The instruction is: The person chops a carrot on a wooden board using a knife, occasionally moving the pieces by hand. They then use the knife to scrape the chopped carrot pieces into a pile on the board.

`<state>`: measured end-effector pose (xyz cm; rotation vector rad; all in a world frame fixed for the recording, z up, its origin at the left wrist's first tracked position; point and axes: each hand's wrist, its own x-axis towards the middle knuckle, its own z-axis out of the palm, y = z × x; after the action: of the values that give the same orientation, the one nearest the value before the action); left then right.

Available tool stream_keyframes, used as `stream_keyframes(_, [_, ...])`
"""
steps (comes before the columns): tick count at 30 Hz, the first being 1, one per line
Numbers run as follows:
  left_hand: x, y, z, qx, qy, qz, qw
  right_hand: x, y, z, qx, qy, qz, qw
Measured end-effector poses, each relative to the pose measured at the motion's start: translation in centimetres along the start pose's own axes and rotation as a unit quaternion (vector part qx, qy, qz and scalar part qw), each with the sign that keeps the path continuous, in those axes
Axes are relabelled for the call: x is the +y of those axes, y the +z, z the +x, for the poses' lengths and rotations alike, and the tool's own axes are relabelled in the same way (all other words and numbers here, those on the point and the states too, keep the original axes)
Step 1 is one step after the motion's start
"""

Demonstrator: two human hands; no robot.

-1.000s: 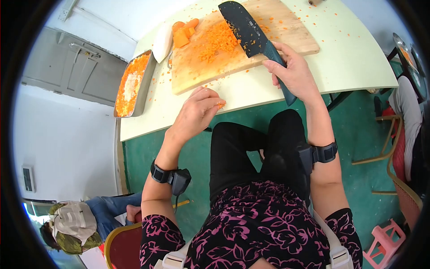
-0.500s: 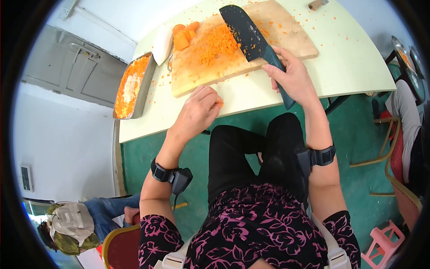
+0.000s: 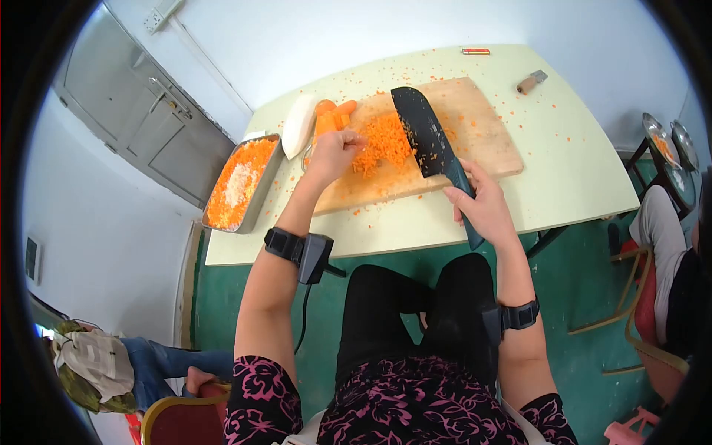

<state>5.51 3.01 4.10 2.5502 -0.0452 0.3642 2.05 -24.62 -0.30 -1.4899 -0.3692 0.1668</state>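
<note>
Left, metal tray [image 3: 267, 185] w/ grated carrot [image 3: 236, 184], white shreds

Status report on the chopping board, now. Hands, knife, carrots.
Right hand grips the knife, blade flat on the board. Left hand at the chopped carrot pile. Whole carrot pieces and tray lie left; nothing blocking.

I observe my right hand [image 3: 486, 211] gripping the knife [image 3: 430, 148], blade resting on the cutting board [image 3: 482, 141] beside the diced carrot [image 3: 382, 144]. My left hand [image 3: 335, 152] touches that pile; a tray [image 3: 261, 194] sits left on the desk [image 3: 578, 170].
</note>
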Motion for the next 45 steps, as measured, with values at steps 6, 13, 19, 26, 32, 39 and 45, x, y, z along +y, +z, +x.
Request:
stream_keyframes(6, [-2.2,-0.6,-1.8,0.021,-0.036,-0.038,0.998,-0.3,0.1,-0.1,0.003,0.011,-0.001,1.000])
stream_keyframes(13, [-2.0,1.7,-4.2,-0.057,0.092,0.136,0.985,-0.1,0.2,0.2,0.007,0.018,0.003,1.000])
stream_keyframes(19, [-2.6,6.4,1.1,-0.007,0.086,0.118,0.989,1.2,0.0,0.2,-0.003,-0.017,0.018,1.000])
stream_keyframes(26, [0.2,8.1,4.9,0.182,-0.034,-0.171,0.968,1.0,-0.1,0.3,0.004,-0.007,-0.014,1.000])
stream_keyframes(32, [0.2,4.7,1.7,0.200,-0.018,-0.169,0.965,1.3,-0.1,0.3,0.027,-0.022,-0.025,0.999])
stream_keyframes(39, [-3.7,9.7,3.7,0.377,0.108,-0.084,0.916,3.7,-1.2,1.4,0.018,-0.085,-0.037,0.996])
stream_keyframes(45, [-2.0,6.7,0.6,0.349,0.094,-0.124,0.924,5.3,-2.5,2.4,0.013,-0.073,-0.060,0.995])
